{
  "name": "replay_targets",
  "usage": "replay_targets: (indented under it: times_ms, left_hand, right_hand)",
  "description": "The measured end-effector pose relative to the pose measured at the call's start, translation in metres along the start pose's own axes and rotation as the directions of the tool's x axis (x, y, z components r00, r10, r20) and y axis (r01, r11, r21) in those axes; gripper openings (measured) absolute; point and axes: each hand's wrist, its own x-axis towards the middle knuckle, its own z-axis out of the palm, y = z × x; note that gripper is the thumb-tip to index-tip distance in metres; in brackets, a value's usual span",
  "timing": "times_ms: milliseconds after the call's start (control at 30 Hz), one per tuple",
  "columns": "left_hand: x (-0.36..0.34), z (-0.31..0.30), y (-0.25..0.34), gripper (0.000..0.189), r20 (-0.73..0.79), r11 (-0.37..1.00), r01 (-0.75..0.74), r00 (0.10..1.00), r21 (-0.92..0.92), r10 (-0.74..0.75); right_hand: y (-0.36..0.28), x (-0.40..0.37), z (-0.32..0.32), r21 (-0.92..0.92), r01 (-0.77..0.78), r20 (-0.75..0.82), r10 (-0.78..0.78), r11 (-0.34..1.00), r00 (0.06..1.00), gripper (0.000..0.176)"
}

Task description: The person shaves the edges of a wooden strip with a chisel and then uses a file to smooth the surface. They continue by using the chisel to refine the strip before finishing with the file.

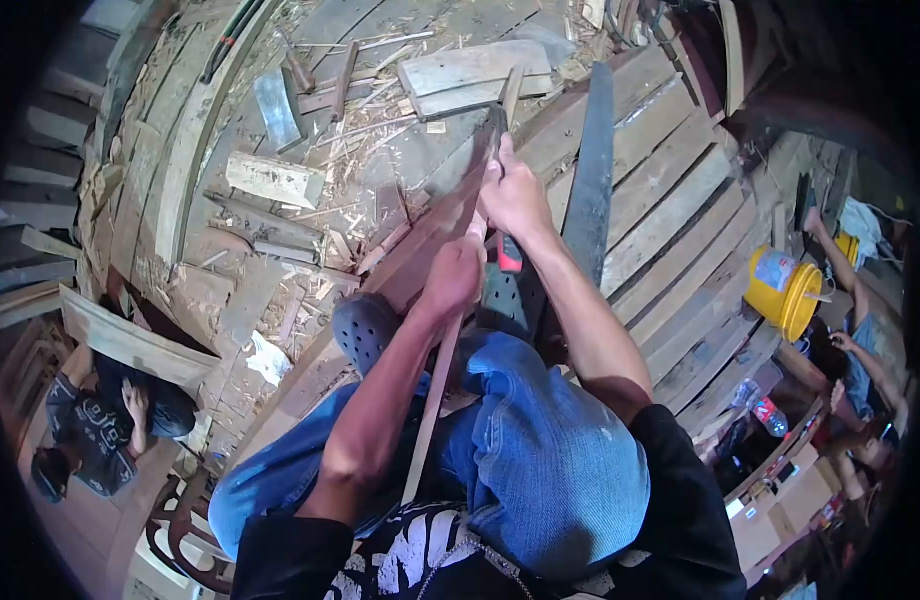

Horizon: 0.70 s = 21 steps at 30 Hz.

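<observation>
Head view: chip-strewn plank floor — left hand and right hand clenched round a wood strip — its far end indistinct.

Your only view comes from the camera on your head, tipped steeply forward and down over your own knees. The long wooden strip runs up the middle, close under the lens, with your left hand and right hand closed on it. The wide lens bends the edges: the plank floor curves away beyond the strip, and the yellow bucket sits far right of it.
</observation>
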Motion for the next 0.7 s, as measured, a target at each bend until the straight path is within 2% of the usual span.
replay_targets:
  times_ms: [33,67,133,167,200,267,300,367,467,500,633,700]
  left_hand:
    - [0.001,0.0,-0.006,0.043,-0.014,0.999,-0.027,1.0,0.025,0.028]
    - [0.004,-0.001,-0.01,0.043,-0.019,0.999,-0.033,0.999,0.023,0.033]
    - [0.007,-0.006,-0.013,0.042,-0.07,0.979,-0.108,0.99,0.172,0.122]
    - [0.007,-0.009,-0.014,0.042,-0.081,0.98,-0.101,0.99,0.171,0.116]
    - [0.004,-0.012,-0.009,0.044,-0.075,0.991,-0.046,0.996,0.125,0.056]
    - [0.001,-0.013,-0.002,0.046,-0.081,0.997,0.011,0.997,0.073,-0.005]
    - [0.0,-0.011,-0.001,0.048,-0.089,0.997,0.004,0.996,0.081,0.003]
    - [0.001,-0.011,0.004,0.053,-0.079,0.998,-0.023,0.996,0.066,0.028]
    - [0.001,-0.012,0.008,0.053,-0.066,0.999,-0.002,0.998,0.039,0.005]
    - [0.001,-0.012,0.006,0.053,-0.067,0.999,-0.001,0.998,0.041,0.004]
    - [0.001,-0.01,0.008,0.054,-0.081,0.998,-0.003,0.997,0.056,0.007]
    - [0.003,-0.008,0.005,0.055,-0.096,0.998,0.012,0.995,0.065,-0.006]
  right_hand:
    - [0.008,0.002,0.006,-0.017,0.069,-0.123,-0.07,0.998,0.99,0.051]
    - [0.014,0.002,0.009,-0.017,0.076,-0.123,-0.078,0.997,0.989,0.051]
    - [0.021,-0.008,0.011,0.177,0.089,-0.154,-0.062,0.98,0.986,0.051]
    - [0.026,-0.017,0.011,0.107,0.259,-0.293,-0.219,0.96,0.931,0.05]
    - [0.032,-0.023,0.01,0.21,0.145,-0.19,-0.105,0.967,0.976,0.048]
    - [0.016,-0.051,-0.006,0.213,-0.004,-0.017,0.008,0.977,1.0,0.048]
    - [0.018,-0.06,-0.003,0.214,-0.002,-0.007,0.003,0.977,1.0,0.048]
    - [0.021,-0.071,-0.001,0.15,0.101,0.03,-0.107,0.983,0.994,0.05]
    - [0.018,-0.076,0.003,0.102,0.128,0.045,-0.133,0.986,0.99,0.049]
    - [0.012,-0.077,-0.001,0.1,0.095,0.074,-0.102,0.991,0.992,0.049]
    - [0.017,-0.076,0.001,0.125,0.101,0.061,-0.109,0.987,0.992,0.05]
    - [0.023,-0.066,0.006,0.072,0.115,0.033,-0.117,0.991,0.993,0.05]
